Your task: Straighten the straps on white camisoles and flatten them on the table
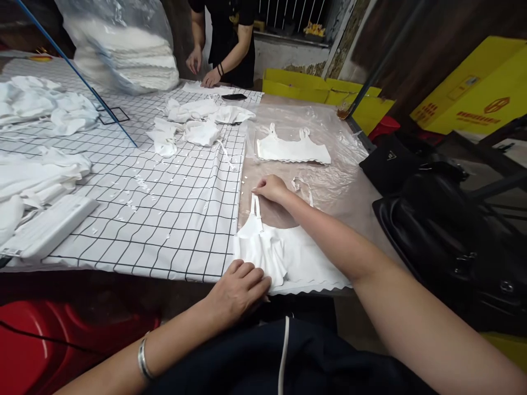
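A white strappy bra top [313, 258] lies at the table's front edge, its left side bunched up. Pinched in the fingers of my right hand [272, 188] is the top of its left shoulder strap, drawn straight away from me. My left hand [241, 288] is closed over the scalloped lower hem at the near left corner; the fingertips are partly hidden. The other strap [303, 189] curls loosely on the plastic sheet beyond my right forearm. Farther off, a second white bra top [293, 149] lies flat with both straps pointing away.
White garments lie in heaps [197, 120] on the checked cloth [164, 219], with small white scraps around. A white box-like object [53, 227] sits at left. Black bags [448, 230] stand at right. Across the table, a person's hands [212, 78] work near a phone [234, 97].
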`<state>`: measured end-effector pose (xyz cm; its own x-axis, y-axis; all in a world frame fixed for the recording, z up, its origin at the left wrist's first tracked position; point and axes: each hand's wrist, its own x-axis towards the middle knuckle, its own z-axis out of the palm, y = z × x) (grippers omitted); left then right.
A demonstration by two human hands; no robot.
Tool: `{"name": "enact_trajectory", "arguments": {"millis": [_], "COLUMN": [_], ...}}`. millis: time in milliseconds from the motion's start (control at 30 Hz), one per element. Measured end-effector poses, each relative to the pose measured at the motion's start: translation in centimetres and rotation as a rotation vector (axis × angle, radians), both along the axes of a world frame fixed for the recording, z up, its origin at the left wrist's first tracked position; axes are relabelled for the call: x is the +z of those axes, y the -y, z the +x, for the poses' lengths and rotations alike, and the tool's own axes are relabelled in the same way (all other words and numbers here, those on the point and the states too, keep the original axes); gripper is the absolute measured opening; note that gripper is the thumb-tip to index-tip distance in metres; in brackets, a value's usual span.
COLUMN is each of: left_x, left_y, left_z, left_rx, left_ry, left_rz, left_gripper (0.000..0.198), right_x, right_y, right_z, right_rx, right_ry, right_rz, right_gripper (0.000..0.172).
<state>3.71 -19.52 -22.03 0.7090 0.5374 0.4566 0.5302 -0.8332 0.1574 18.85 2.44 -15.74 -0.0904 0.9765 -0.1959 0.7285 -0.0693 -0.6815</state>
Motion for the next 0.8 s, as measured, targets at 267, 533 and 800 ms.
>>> {"name": "enact_trajectory", "arguments": {"millis": [267, 533, 800], "left_x": [0.0, 1.6, 1.3], "left_y": [0.3, -0.8, -1.4], "left_z": [-4.1, -3.9, -3.6], "left_rx": [0.055, 0.036, 0.091], "left_ry": [0.064, 0.124, -0.074], "left_rz": [-0.01, -0.052, 0.062], "left_gripper": [0.034, 0.008, 0.039], "right_x": [-0.6, -4.7, -3.3], "right_y": [13.0, 23.2, 22.3], "right_z": [13.8, 20.2, 19.4], "right_rx": [-0.129, -0.424, -0.409], "right_ry": [0.169, 0.302, 0.285], "right_rz": [0.354, 0.295, 0.25], "right_gripper": [0.03, 0.028, 0.024]}}
